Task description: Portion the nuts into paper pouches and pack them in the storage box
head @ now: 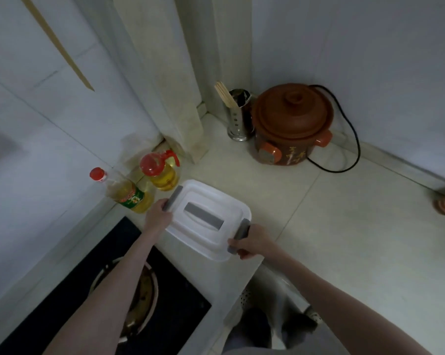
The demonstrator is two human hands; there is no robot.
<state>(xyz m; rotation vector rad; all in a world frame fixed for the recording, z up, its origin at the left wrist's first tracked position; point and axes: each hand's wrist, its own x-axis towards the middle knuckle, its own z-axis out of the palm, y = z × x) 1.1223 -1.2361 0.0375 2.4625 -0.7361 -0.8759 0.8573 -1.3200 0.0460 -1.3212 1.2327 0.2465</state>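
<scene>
From the head camera, the storage box [208, 219], white with its lid on and a grey handle bar across the top, sits on the pale table [331, 213] near the front edge, just right of the black stove [170, 290]. The left hand [157, 213] has its grip curled around the grey latch at the box's left end, and the right hand [252, 242] has its grip wrapped over the grey latch at the right end, so both hands pinch the box from opposite sides. As a judgement, the task looks either at its very start or its close: no nuts and no paper pouches are visible anywhere, and what the closed box holds cannot be told. Around it, two oil bottles [162, 172] with red caps stand just beyond the box's left corner, close enough to be knocked if the box slides that way. Farther back, a brown clay cooker [293, 124] and a steel chopstick holder [239, 116] stand well apart, the cooker's black cord [354, 139] looping on the table.
</scene>
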